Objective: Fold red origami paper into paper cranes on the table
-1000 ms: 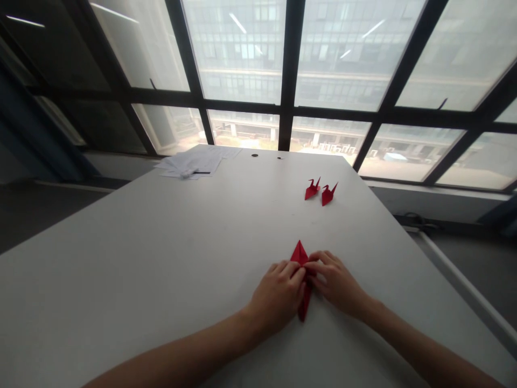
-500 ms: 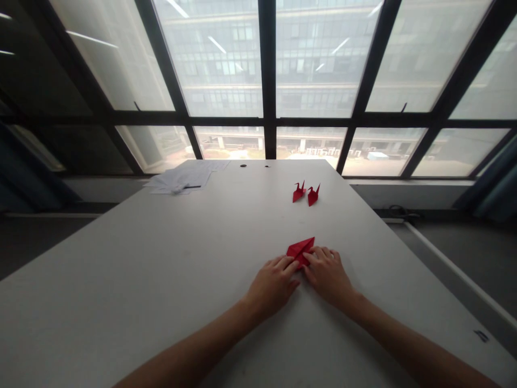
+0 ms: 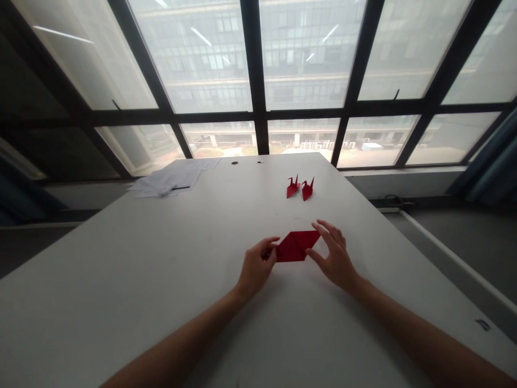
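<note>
Now the left hand pinches the red paper at nine o'clock; the right hand, thumb and fingers spread wide, borders three o'clock. The paper is at six o'clock from two paper birds.

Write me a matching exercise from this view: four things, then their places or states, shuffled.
1. Left hand
2. Red cranes
3. White sheets
4. Right hand

A. Overlapping at the table's far left
B. Open, at the folded red paper's right end
C. Side by side, beyond the hands
D. Pinching the paper's left end

Pairs: 1-D, 2-C, 3-A, 4-B
</note>
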`<state>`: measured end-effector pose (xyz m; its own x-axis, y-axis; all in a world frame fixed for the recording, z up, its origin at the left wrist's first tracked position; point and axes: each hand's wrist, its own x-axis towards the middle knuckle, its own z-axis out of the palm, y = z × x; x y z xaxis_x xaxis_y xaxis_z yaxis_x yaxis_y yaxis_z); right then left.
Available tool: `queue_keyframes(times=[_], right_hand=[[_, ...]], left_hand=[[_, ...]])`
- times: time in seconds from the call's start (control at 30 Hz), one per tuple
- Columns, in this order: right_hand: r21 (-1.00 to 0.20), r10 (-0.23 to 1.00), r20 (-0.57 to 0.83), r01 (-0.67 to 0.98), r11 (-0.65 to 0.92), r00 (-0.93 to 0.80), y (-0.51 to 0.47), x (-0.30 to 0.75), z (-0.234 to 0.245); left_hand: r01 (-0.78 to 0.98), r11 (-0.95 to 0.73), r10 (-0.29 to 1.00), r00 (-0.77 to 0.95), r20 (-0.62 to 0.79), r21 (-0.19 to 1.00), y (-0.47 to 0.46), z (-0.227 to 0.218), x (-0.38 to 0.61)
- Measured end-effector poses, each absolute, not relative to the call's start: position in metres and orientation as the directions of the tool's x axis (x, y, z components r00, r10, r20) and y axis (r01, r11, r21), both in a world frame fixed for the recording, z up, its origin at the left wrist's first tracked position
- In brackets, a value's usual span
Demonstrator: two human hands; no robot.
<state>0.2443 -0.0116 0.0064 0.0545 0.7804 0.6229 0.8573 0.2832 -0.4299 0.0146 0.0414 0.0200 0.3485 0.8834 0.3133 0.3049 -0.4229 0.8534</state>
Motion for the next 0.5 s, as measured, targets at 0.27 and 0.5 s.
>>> queue_keyframes(times=[0.27, 0.5], right_hand=[[-0.384, 0.86, 0.501, 0.866, 0.322, -0.097, -0.013, 0.241, 0.001], [-0.388, 0.909, 0.393, 0.872, 0.299, -0.137, -0.011, 0.239, -0.002]], left_hand=[[0.433, -0.598, 0.774, 0.529, 0.346, 0.675, 0.039, 0.013, 0.014], [0.576, -0.729, 0.684, 0.631, 0.366, 0.371, 0.025, 0.025, 0.014]])
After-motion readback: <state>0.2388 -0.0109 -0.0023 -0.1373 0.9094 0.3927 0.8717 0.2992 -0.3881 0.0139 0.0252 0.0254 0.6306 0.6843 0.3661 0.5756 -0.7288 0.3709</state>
